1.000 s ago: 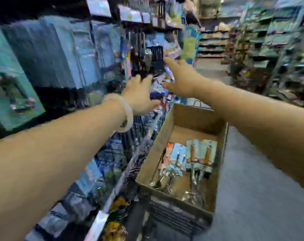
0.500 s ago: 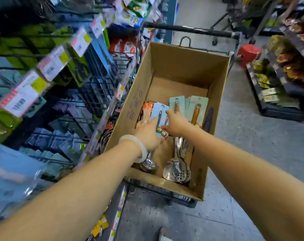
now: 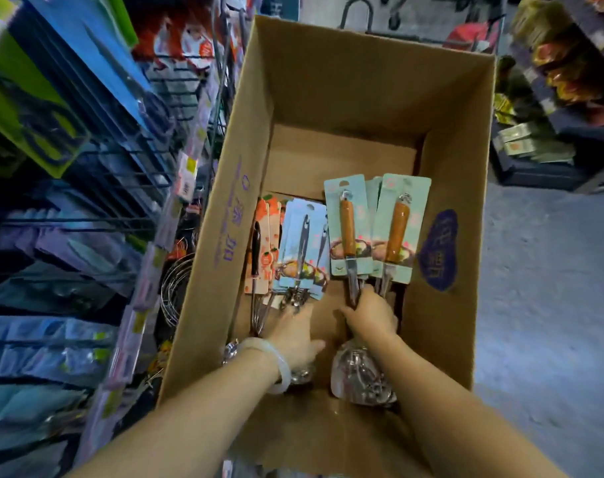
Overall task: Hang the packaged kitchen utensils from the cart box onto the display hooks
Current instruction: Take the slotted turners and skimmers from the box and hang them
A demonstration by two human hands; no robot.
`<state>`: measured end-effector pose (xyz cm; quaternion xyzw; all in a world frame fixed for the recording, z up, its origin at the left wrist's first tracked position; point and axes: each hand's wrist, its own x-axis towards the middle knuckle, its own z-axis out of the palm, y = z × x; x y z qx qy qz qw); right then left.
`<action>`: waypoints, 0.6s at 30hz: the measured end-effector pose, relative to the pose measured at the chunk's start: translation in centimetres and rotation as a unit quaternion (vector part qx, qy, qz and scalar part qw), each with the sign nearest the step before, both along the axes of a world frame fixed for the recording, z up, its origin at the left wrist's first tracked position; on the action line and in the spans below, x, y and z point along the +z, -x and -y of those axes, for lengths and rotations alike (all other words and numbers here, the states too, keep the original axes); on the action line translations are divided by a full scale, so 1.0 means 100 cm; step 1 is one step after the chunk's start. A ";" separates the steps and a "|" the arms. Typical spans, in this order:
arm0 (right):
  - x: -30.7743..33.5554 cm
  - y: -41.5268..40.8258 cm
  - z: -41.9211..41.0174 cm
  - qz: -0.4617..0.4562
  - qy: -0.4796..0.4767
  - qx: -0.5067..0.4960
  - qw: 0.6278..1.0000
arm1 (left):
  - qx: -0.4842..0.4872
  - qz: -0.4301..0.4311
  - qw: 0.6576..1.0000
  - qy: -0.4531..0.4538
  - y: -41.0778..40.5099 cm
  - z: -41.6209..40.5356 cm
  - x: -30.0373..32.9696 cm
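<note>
Fingers first: our right hand (image 3: 371, 313) is clenched round the steel shafts of the wooden-handled utensils (image 3: 349, 232), and our left hand (image 3: 295, 334) grasps the blue-card bunch (image 3: 302, 251). All lie in the box (image 3: 445, 139); shelves (image 3: 87, 188) left, grey floor (image 3: 549, 305) right. Two wooden handles show.

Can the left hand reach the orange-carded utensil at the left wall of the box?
Probably yes. The left hand is already inside the box, on the blue-carded utensils, and the orange-carded utensil lies just beside them, uncovered on top.
</note>
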<state>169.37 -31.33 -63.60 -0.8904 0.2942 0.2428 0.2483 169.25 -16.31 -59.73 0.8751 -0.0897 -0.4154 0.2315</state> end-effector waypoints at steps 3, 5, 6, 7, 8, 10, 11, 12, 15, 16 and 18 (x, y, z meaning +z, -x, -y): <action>-0.004 -0.011 -0.002 -0.008 0.082 0.028 0.996 | -0.006 -0.007 1.000 0.005 -0.015 0.001 -0.010; -0.005 -0.015 -0.001 -0.022 0.090 0.037 0.995 | -0.004 -0.003 1.000 0.008 -0.022 0.003 -0.012; -0.005 -0.015 0.002 -0.024 0.079 0.032 0.996 | -0.005 -0.002 1.000 0.007 -0.025 0.004 -0.010; -0.003 -0.014 0.006 -0.022 0.063 0.020 0.998 | -0.008 0.000 1.000 0.007 -0.027 0.006 -0.009; -0.002 -0.014 0.011 -0.017 0.042 0.008 0.999 | -0.014 0.000 1.000 0.003 -0.029 0.008 -0.007; 0.007 -0.010 0.020 -0.003 -0.019 -0.005 1.000 | -0.020 -0.002 1.000 0.004 -0.031 0.012 -0.002; 0.012 -0.008 0.023 0.007 -0.052 -0.011 0.999 | -0.020 -0.001 1.000 0.005 -0.031 0.013 0.000; 0.018 -0.007 0.026 0.022 -0.087 -0.019 0.996 | -0.018 -0.002 1.000 0.009 -0.031 0.015 0.004; 0.046 -0.013 0.027 0.097 -0.171 -0.041 0.980 | -0.003 -0.010 0.999 0.043 -0.030 0.020 0.011; 0.057 -0.018 0.026 0.128 -0.191 -0.043 0.972 | 0.010 -0.016 0.998 0.067 -0.028 0.022 0.014; 0.082 -0.033 0.024 0.174 -0.234 -0.045 0.955 | 0.067 -0.047 0.987 0.139 -0.027 0.027 0.018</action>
